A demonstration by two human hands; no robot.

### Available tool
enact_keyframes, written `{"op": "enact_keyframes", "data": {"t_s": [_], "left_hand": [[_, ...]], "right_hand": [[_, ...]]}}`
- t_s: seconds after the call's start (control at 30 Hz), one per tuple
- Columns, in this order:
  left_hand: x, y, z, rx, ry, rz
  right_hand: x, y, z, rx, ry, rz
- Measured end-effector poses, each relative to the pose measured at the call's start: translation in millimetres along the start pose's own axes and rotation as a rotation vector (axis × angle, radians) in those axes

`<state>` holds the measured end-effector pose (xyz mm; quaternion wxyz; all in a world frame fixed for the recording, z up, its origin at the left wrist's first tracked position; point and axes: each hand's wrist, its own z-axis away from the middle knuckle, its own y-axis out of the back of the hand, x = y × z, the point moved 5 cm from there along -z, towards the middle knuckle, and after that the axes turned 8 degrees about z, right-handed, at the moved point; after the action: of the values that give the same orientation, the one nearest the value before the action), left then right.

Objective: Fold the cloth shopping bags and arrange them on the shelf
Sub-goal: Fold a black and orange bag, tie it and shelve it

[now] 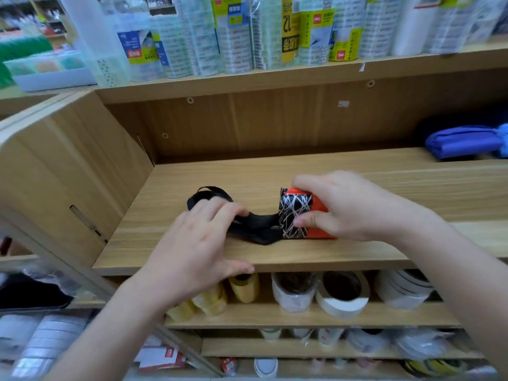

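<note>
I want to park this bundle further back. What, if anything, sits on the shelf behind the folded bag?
Nothing visible does. The right hand grips the folded bag and the left hand holds its black handles; the shelf board behind is bare. The blue bag lies far to the right.

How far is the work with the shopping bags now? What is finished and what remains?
Done: a blue folded bag already lies at the far right of the wooden shelf. In hand: the right hand grips the rolled orange and black patterned bag, and the left hand pinches its loose black straps. Left: tuck in the straps and set this bag in place.
</note>
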<state>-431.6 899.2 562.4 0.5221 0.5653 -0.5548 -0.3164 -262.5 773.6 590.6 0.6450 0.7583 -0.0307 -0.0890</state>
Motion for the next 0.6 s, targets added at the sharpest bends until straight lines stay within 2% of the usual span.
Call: {"op": "enact_keyframes", "data": {"t_s": [0.07, 0.13, 0.2, 0.3, 0.37, 0.4, 0.47, 0.53, 0.6], "left_hand": [[-13.9, -6.3, 10.3, -0.132, 0.034, -0.072], [-22.6, -7.2, 14.9, -0.164, 0.051, -0.068], [-21.3, 1.9, 15.2, -0.059, 0.014, -0.020], [-1.4, 23.5, 12.1, 0.213, -0.141, 0.080], [17.6, 24.9, 7.8, 0.242, -0.271, 0.040], [23.4, 20.9, 4.0, 0.192, -0.289, -0.010], [22.2, 7.8, -4.2, -0.002, -0.200, -0.113], [9.1, 0.1, -7.6, -0.171, -0.044, -0.084], [-1.2, -2.2, -7.9, -0.238, -0.001, -0.064]], "right_hand": [[1.3, 1.2, -0.2, -0.010, -0.008, -0.012], [2.9, 1.7, 0.1, -0.016, -0.017, -0.026], [4.6, 1.4, 0.7, -0.024, -0.020, -0.045], [5.8, 1.3, 1.0, -0.019, -0.019, -0.070], [7.7, 1.3, 0.6, -0.022, -0.029, -0.103], [9.8, 1.5, 0.4, -0.028, -0.037, -0.130], [15.4, 2.4, 0.1, -0.042, -0.054, -0.180], [21.3, 2.6, 0.5, -0.064, -0.068, -0.227], [28.3, 2.7, 1.7, -0.074, -0.089, -0.267]]}}
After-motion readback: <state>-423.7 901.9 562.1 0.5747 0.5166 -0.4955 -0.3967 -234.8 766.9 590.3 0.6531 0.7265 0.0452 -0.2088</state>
